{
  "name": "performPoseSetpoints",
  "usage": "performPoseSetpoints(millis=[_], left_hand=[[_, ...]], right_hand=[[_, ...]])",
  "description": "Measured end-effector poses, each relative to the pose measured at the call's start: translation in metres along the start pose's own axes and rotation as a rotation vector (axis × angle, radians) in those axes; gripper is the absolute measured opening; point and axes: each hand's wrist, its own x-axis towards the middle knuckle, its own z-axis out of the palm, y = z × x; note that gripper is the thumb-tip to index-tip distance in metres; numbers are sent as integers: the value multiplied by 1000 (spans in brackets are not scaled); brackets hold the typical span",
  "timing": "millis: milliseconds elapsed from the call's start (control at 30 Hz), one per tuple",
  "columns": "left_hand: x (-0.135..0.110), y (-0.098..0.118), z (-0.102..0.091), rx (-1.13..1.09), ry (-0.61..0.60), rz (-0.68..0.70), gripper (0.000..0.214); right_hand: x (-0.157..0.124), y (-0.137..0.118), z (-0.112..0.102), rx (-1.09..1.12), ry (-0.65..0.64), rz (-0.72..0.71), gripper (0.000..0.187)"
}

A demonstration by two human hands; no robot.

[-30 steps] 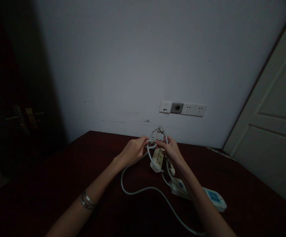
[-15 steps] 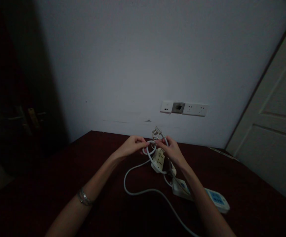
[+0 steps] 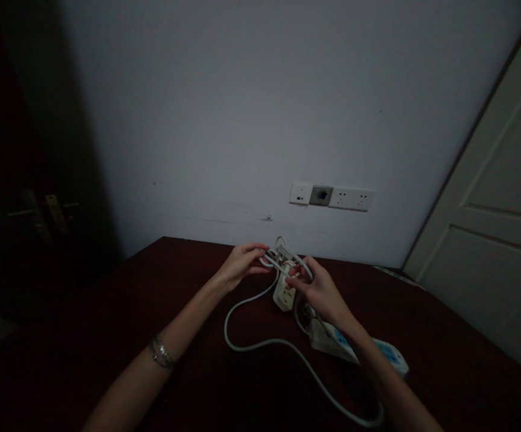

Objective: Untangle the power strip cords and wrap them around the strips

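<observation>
My left hand (image 3: 242, 265) is closed on a loop of white power cable (image 3: 269, 342), thumb and fingers on either side of it. My right hand (image 3: 321, 291) pinches the same cable a little nearer to me, and another stretch of cord passes over its fingers. Between the hands, a plug (image 3: 286, 252) hangs among the tangled loops. Just below it a cream power strip (image 3: 283, 297) lies partly behind my right fingers. A second white strip with blue socket panels (image 3: 330, 341) is crossed by my right forearm.
The dark red table (image 3: 188, 300) carries a long curve of cable toward me. Behind it rises a pale wall with a row of wall sockets (image 3: 350, 199). A white panelled door (image 3: 489, 210) stands at right, and a dark door with a handle (image 3: 56, 213) at left.
My right hand has shifted down and slightly right, drawing a length of cable away from the left hand. The plug has dropped and turned, and the loop has narrowed.
</observation>
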Motion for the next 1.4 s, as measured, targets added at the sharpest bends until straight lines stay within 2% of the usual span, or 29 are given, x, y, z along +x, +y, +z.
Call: performPoseSetpoints(millis=[133,200,333,400,467,533,667,767,900,1033,1167,1300,1400], left_hand=[[-6,6,-7,240,-235,64,31],[-7,8,-11,480,-304,184,36],[-3,5,-16,885,-282,537,34],[1,1,-18,959,-248,629,34],[5,-4,-19,946,-230,656,31],[8,-9,-20,852,-265,613,24],[12,-17,-20,581,-315,405,19],[14,-19,-18,481,-254,289,21],[9,-9,-15,491,-161,199,23],[-4,8,-7,469,-267,37,33],[-9,14,-7,259,-350,-149,34],[-3,12,-15,45,-398,-224,24],[0,10,-18,-60,-399,-231,16]], right_hand=[[5,0,-9,89,117,51,36],[8,-2,-15,131,121,80,41],[15,-1,-26,148,36,98,37],[19,2,-28,128,-2,92,34],[22,6,-29,120,-24,91,32],[24,9,-29,124,-20,98,32],[25,11,-24,135,39,100,34],[25,11,-20,161,66,96,35],[29,15,-17,200,78,87,42],[34,22,-14,142,127,71,43],[34,28,-6,20,199,27,37],[28,22,-1,-69,323,-36,36],[20,12,-1,-12,428,-24,39]])
